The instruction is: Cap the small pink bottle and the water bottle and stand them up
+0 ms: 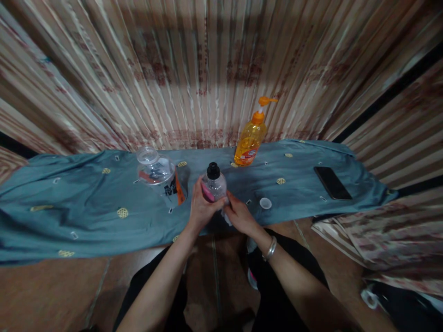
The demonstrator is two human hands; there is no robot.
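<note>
A clear bottle with a black cap and some pink on its side stands upright at the front middle of the cloth. My left hand is closed around its left side, thumb across the front. Against the bottle's lower right, my right hand is closed on a crumpled white tissue or cloth, mostly hidden by the fingers. A silver bangle circles my right wrist.
Left of the bottle stands a clear plastic cup with an orange and black print. Behind, to the right, is an orange pump bottle. A small white cap and a black phone lie on the teal cloth. Curtains hang behind.
</note>
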